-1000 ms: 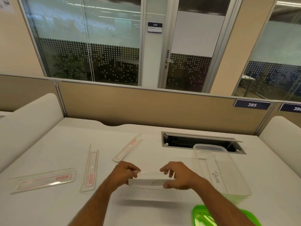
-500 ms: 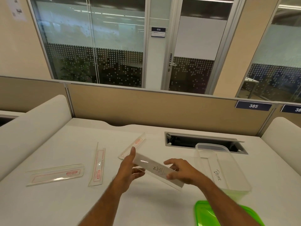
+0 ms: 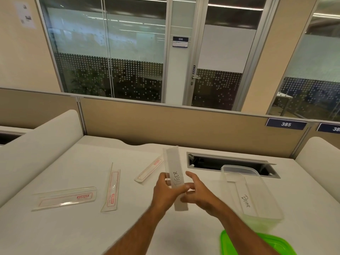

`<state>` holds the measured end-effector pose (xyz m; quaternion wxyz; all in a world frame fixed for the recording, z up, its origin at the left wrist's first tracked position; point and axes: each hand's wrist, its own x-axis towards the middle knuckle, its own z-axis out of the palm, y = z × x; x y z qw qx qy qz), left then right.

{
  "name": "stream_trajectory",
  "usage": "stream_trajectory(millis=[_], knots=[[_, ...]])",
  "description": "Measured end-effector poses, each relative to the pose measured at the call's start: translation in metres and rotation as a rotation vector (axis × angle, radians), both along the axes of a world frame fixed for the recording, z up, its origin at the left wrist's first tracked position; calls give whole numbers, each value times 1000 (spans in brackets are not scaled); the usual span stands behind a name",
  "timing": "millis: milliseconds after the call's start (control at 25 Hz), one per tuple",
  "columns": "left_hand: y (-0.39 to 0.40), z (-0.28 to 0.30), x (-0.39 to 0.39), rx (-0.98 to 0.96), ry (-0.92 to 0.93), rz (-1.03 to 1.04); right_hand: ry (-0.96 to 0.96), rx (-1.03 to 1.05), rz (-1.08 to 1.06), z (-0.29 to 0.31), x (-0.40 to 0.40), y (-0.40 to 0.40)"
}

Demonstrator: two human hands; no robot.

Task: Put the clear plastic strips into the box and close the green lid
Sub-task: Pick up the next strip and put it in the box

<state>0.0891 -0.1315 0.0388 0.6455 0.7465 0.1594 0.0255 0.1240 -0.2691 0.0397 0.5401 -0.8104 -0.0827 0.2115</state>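
since the earlier frame the held strip [image 3: 176, 178] has been swung from slanted to nearly upright at centre frame. it is pinched low by the left hand [image 3: 166, 192]; the right hand [image 3: 199, 190] is spread open beside it. the box [image 3: 252, 192] sits lower right; a slip could be caused by the one-handed pinch.

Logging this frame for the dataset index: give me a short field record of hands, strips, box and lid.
left hand: grips the strip labelled TIGER, held roughly upright above the desk
right hand: open, beside that strip, fingers blurred
strips on desk: three with red print, left of the hands
clear box: open, right of the hands, holds the strip labelled BEAR
green lid: off, on the desk nearer than the box
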Motion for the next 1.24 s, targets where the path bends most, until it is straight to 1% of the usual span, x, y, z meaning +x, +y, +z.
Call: stream_trajectory(millis=[80,160,280,360,440,560,720,800,880,960,1040,1080,1120,1240], knots=[[10,2,0,92,-33,-40,7,106,-16,7,6,-7],[18,5,-1,176,-34,-113,-20,276,-110,17,11,-15],[29,9,-1,270,-21,-288,-31,512,-192,29,18,-23],[34,10,-3,334,-30,-406,-27,582,-197,34,19,-26],[39,11,-4,365,-51,-463,-30,599,-206,36,17,-28],[53,12,-5,257,-74,-455,-24,672,-247,32,13,-29],[73,11,-4,-100,-162,-308,4,833,-283,26,12,-34],[78,9,-3,-261,-216,-224,26,860,-284,24,13,-35],[78,7,-1,-352,-252,-175,31,837,-263,22,16,-36],[77,6,-1,-377,-271,-153,17,791,-233,22,17,-38],[77,6,-1,-383,-269,-140,-18,690,-190,25,20,-41],[78,6,-1,-382,-265,-137,-60,588,-166,27,21,-44],[80,7,-1,-374,-261,-137,-124,432,-140,30,23,-47],[82,6,-2,-326,-253,-174,-305,-201,5,42,27,-51]])
